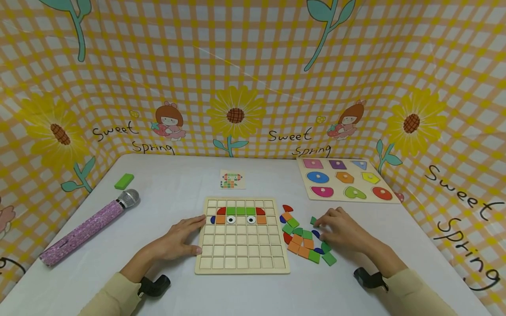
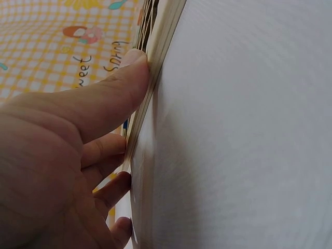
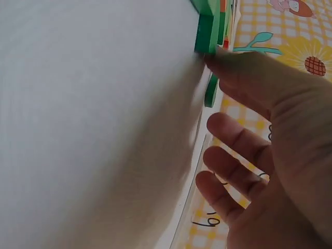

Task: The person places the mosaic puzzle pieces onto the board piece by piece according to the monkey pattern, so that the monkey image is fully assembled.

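A wooden grid board [image 1: 242, 252] lies in the middle of the white table. On its upper rows sit red, green and orange pieces, a blue half-round and two eye tiles [image 1: 231, 220]. My left hand [image 1: 178, 239] rests along the board's left edge, thumb and fingertips at its side, as the left wrist view also shows. To the right of the board, my right hand [image 1: 337, 228] hovers low over a loose pile of coloured tiles [image 1: 303, 252]. Its fingertips are right by a small green tile [image 1: 313, 220] and a blue half-round [image 1: 315, 234], thumb and fingers apart.
A pattern card [image 1: 232, 180] lies behind the board. At the back right is a shape puzzle [image 1: 344, 177] with knobbed pieces. A glittery pink microphone [image 1: 88, 228] and a green block [image 1: 124, 181] lie on the left. Patterned cloth [image 1: 272, 105] walls the table in.
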The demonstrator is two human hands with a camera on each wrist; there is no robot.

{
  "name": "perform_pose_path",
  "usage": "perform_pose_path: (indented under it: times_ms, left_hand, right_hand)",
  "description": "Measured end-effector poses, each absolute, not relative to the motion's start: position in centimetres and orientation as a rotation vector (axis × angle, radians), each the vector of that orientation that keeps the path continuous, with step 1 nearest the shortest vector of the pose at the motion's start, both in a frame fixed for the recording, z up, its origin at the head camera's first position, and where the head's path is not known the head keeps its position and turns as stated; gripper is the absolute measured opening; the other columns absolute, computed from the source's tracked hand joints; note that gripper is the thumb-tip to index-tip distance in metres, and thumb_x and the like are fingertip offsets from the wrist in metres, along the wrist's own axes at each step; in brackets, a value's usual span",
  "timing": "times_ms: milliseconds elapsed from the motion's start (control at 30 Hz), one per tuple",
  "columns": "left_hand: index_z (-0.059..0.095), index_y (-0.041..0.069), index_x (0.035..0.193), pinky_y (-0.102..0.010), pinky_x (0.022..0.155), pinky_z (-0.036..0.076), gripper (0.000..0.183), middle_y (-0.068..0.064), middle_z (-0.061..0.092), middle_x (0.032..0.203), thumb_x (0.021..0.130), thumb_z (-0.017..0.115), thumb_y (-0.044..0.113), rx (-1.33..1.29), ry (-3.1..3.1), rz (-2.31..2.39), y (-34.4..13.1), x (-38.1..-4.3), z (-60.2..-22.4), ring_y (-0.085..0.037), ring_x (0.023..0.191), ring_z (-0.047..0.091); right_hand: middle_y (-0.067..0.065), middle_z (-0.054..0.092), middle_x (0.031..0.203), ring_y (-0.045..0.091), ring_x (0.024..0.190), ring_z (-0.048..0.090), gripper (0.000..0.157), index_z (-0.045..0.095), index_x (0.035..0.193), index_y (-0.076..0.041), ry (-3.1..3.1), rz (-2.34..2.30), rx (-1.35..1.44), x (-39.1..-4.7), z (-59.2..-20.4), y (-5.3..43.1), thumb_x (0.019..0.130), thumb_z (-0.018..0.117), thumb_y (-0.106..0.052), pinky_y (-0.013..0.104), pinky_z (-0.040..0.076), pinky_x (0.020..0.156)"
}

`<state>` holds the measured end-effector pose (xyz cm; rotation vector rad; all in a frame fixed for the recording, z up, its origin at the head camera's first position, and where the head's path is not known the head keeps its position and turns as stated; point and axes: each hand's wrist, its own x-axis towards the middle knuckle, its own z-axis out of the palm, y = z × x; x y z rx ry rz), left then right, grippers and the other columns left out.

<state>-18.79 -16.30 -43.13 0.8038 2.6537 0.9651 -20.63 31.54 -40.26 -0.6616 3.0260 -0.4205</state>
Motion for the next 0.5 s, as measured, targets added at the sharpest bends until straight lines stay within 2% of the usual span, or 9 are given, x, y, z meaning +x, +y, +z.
perform_pose_path:
  times_ms: [500]
  left_hand:
    - [0.033,0.0,0.145,-0.066,0.108,0.018,0.079,-0.017,0.027,0.155,0.082,0.071,0.03,0.826,2.655,0.965,-16.32,-18.77,-43.13,-0.042,0.14,0.025]
  right_hand:
    - [-0.006,0.058,0.092,0.012,0.092,0.041,0.022,0.074,0.101,-0.023,2.986,-0.409,-0.739,-20.46,-40.08,31.39,0.079,0.075,-0.023,0.024,0.041,0.072]
